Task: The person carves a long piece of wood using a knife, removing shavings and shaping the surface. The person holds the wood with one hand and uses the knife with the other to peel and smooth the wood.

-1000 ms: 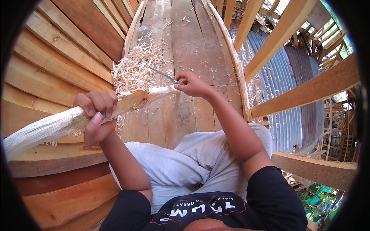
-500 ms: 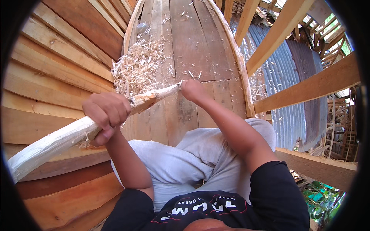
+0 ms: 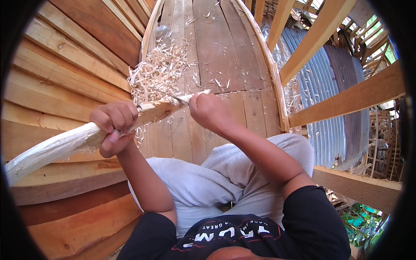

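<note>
A long, peeled wooden pole (image 3: 54,147) slants from the lower left up toward the middle, with a rough brown patch near its far end. My left hand (image 3: 116,128) is wrapped round it. My right hand (image 3: 209,112) is closed on a knife, whose handle is hidden in the fist. The thin dark knife blade (image 3: 178,99) lies across the pole near its pale, frayed tip and points to the far left. A heap of curled wood shavings (image 3: 160,71) rests on the plank floor just beyond the pole.
Stacked planks (image 3: 65,78) rise along my left side. The plank floor (image 3: 216,47) has scattered shavings and a small clear object (image 3: 163,31) by the left edge. Timber rails (image 3: 346,93) and corrugated metal sheets (image 3: 323,86) stand on the right. My crossed legs (image 3: 203,182) are below the pole.
My right hand has come back left and nearer along the pole, and the knife blade now shows. The left hand and pole have shifted slightly, the pole's near end rising.
</note>
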`<action>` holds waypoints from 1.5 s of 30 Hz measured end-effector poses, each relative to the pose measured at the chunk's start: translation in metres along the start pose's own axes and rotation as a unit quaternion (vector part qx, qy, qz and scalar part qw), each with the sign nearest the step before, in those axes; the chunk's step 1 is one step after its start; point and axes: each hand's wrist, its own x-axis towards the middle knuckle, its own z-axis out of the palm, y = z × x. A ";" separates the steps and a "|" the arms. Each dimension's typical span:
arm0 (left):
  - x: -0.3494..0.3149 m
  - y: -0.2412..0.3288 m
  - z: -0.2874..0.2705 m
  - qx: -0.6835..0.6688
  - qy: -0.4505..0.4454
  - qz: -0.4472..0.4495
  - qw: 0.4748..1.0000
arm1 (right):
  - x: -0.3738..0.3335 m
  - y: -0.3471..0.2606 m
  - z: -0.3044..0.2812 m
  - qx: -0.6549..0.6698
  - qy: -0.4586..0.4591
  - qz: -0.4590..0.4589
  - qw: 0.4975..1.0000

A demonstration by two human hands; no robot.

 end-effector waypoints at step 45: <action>0.013 -0.007 0.046 0.074 0.371 -0.011 0.926 | 0.037 0.067 0.014 0.054 0.028 0.120 0.991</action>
